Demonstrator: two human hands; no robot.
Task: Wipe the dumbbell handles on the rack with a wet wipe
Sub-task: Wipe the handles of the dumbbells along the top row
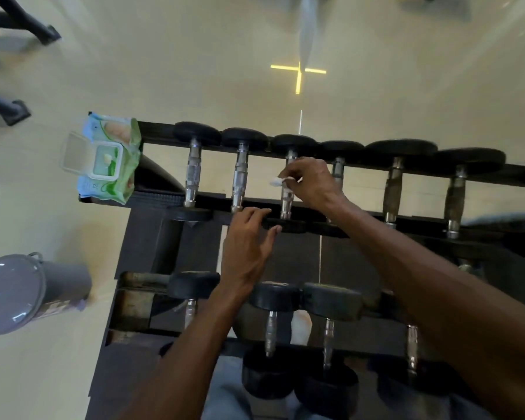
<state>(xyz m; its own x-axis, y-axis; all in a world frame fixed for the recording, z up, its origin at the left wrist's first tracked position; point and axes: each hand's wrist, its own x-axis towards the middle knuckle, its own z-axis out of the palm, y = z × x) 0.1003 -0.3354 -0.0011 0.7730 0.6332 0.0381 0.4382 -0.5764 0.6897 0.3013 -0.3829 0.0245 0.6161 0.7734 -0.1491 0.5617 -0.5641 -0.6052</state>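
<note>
Dumbbells sit in a row across the top tier of a black rack (164,128), their chrome handles spanning the gap between its two rails. The right hand (311,180) is at the third handle (287,194) from the left, fingers curled and pinching a small white wipe (278,181) against the bar's upper half. The left hand (247,244) lies open with fingers relaxed, its fingertips resting on the near rail and the near head of that same dumbbell. Neighbouring handles stand close on both sides, with narrow gaps of pale floor visible between them; the two handles furthest right look dull and worn.

A green wipe pack (109,159) rests on the rack's left end, its clear lid flipped open and overhanging the edge. A lower tier, nearer the viewer, holds more dumbbells, and both forearms pass above it. Left of the rack, open cream floor (164,71) stretches away, with a grey lidded bin (22,294) standing just beside the lower tier. Black equipment legs (15,112) sit at the far left, well apart. Yellow cross tape (298,75) marks the floor beyond the rack.
</note>
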